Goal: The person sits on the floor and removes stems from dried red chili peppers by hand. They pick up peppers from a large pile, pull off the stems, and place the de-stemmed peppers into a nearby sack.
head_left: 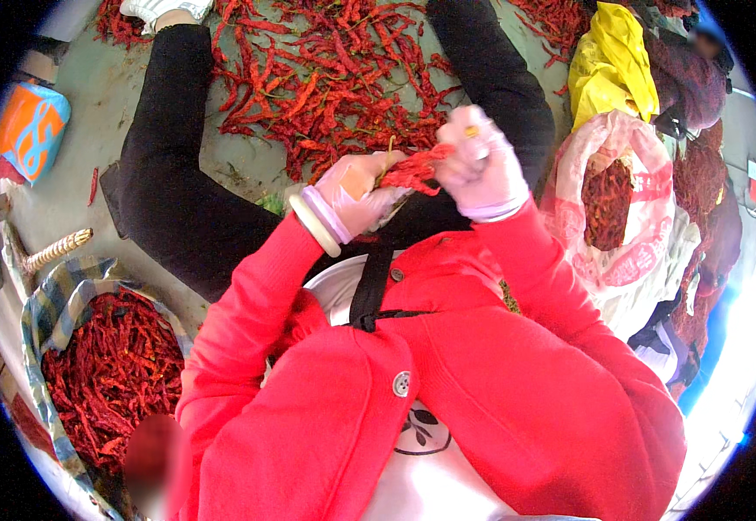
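Note:
My left hand [356, 193], in a thin pale glove with a white bangle at the wrist, is closed around a small bunch of dried red chili peppers [413, 172]. The peppers stick out toward my right hand [482, 165], also thinly gloved and slightly blurred. Its fingers are curled in beside the pepper tips; whatever they grip is hidden. Both hands are above my lap, between my spread legs. Beyond them a loose pile of dried red chili peppers [326, 87] covers the floor.
A checked sack [35, 334] full of dried chilies stands at the lower left. To the right are a white and red plastic bag [569, 200] with chilies inside and a yellow bag [608, 65]. An orange and blue package [31, 130] lies far left. Another person [690, 78] sits at the upper right.

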{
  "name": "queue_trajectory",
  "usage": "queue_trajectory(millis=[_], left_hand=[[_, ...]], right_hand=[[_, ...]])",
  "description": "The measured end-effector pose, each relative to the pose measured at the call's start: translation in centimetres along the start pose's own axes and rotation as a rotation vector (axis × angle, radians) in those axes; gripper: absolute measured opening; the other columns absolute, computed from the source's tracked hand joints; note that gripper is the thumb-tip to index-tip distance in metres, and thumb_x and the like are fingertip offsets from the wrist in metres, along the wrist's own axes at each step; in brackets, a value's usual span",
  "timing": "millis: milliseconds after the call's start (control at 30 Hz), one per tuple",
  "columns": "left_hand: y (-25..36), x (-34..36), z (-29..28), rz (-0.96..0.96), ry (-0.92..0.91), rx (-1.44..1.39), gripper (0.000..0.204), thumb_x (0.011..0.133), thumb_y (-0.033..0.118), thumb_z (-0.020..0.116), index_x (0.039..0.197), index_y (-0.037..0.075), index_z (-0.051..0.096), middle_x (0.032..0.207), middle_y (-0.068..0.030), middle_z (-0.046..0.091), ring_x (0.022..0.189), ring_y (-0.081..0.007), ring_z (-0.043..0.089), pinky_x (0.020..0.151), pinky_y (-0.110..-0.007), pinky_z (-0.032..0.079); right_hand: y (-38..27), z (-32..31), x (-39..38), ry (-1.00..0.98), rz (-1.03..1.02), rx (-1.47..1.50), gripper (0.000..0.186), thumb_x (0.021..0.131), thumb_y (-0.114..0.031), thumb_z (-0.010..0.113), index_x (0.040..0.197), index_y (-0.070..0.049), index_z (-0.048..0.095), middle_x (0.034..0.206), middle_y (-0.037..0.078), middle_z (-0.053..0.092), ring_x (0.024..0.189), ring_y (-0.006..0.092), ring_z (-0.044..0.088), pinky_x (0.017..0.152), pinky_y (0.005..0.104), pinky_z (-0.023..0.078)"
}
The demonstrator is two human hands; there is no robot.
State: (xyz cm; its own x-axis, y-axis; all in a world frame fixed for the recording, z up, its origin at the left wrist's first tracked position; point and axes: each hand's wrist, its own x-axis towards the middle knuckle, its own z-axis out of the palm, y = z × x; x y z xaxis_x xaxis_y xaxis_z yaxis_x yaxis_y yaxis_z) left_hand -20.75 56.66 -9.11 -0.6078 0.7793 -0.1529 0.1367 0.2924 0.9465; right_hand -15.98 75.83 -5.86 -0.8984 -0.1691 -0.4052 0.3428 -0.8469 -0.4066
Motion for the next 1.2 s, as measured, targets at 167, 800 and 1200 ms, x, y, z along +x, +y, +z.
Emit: queue_trajectory(millis=[167, 800, 1200], left_hand=[[-2.1, -1.1, 0.2, -0.003, -0.013, -0.033, 0.039, 0.078, 0.019, 0.063, 0.112, 0.0, 0.058, 0.091, -0.0228, 0.063, 0.087, -0.0339, 0.063, 0.075, -0.037, 0.048], [-3.7, 0.3, 2.0, -0.15, 0.053, 0.383, 0.026, 0.084, 0.028, 0.053, 0.094, 0.005, 0.058, 0.087, -0.0196, 0.064, 0.082, -0.038, 0.061, 0.07, -0.047, 0.048], [-2.0, 0.7, 1.1, 0.026, 0.023, 0.538, 0.02, 0.084, 0.021, 0.051, 0.093, 0.004, 0.057, 0.084, -0.0189, 0.064, 0.078, -0.0365, 0.063, 0.065, -0.046, 0.05]], right_hand=[[-4.2, 0.4, -0.6, -0.268, -0.124, -0.579, 0.036, 0.091, -0.035, 0.05, 0.067, -0.009, 0.041, 0.055, 0.0, 0.038, 0.047, 0.0099, 0.037, 0.046, 0.0245, 0.032], [1.8, 1.5, 3.1, -0.217, -0.163, -1.745, 0.023, 0.077, -0.025, 0.061, 0.073, -0.004, 0.056, 0.067, 0.013, 0.057, 0.063, 0.0288, 0.056, 0.057, 0.0348, 0.044], [2.4, 3.1, 1.9, -0.155, -0.422, -1.515, 0.017, 0.08, -0.009, 0.06, 0.07, 0.001, 0.049, 0.062, 0.009, 0.046, 0.059, 0.014, 0.048, 0.056, 0.0314, 0.041]])
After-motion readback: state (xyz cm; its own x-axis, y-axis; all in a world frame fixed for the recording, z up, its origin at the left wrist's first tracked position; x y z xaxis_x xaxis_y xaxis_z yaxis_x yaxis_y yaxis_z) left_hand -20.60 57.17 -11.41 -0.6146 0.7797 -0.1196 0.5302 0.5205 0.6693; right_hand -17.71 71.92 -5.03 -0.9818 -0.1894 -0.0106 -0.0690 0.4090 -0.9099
